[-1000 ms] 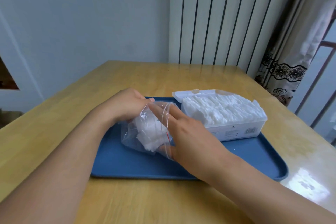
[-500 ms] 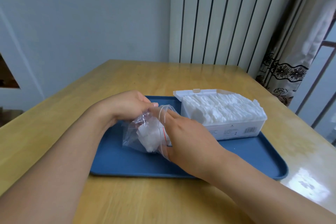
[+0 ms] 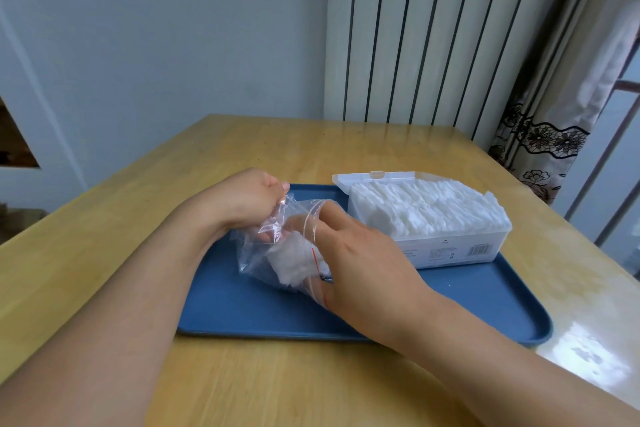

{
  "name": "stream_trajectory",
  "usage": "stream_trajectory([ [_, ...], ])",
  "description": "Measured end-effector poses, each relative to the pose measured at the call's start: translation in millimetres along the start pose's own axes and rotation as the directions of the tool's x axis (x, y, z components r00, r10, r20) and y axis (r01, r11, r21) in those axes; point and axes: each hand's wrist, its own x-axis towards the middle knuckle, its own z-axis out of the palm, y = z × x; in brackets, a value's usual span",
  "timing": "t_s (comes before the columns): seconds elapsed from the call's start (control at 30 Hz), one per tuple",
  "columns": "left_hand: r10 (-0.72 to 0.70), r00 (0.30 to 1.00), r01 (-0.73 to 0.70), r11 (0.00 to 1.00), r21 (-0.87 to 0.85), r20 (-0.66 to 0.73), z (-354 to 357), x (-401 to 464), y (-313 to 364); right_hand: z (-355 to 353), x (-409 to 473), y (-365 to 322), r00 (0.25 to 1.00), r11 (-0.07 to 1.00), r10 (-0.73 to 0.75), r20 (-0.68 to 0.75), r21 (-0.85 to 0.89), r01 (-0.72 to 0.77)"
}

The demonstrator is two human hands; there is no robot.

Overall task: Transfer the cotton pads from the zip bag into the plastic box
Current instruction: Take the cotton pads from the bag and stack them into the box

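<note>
Cotton pads [image 3: 292, 262] under right hand [image 3: 360, 253], inside zip bag [image 3: 258, 246].

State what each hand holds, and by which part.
The left hand pinches the zip bag by its upper edge at the mouth. The right hand reaches into the bag, fingers on the cotton pads; whether it grips them cannot be told.

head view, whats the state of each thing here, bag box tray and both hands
clear plastic zip bag: open, some pads inside, held above the tray
white cotton pads in the bag: bunched, not yet out
white plastic box: lid open, heaped with pads
blue plastic tray: flat on the wooden table
left hand: pinches the bag's edge
right hand: fingers inside the bag
</note>
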Motion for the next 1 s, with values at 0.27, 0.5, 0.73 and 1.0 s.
stream_trajectory([
  [0.27, -0.059, 0.998, 0.059, 0.998, 0.004, -0.008, 2.9, 2.9, -3.6, -1.3, 7.5, -3.6, 0.996, 0.987, -0.019, 0.088, -0.159, 0.032],
  [0.5, -0.047, 0.997, 0.051, 0.997, -0.056, 0.059, 10.2, 4.5, -6.7, -4.3, 9.8, 2.8, 0.989, 0.985, 0.040, 0.145, -0.169, -0.015],
  [0.73, -0.036, 0.990, 0.062, 0.980, -0.192, 0.138, 9.0, 4.2, -6.8, 0.4, 9.0, 1.7, 1.000, 1.000, 0.011, 0.000, -0.014, -0.011],
  [1.0, 0.032, 0.963, 0.007, 0.990, -0.143, 0.267, -4.3, -12.1, 6.9, -2.9, 9.3, -1.2, 0.998, 0.998, 0.040, 0.045, -0.041, -0.038],
])
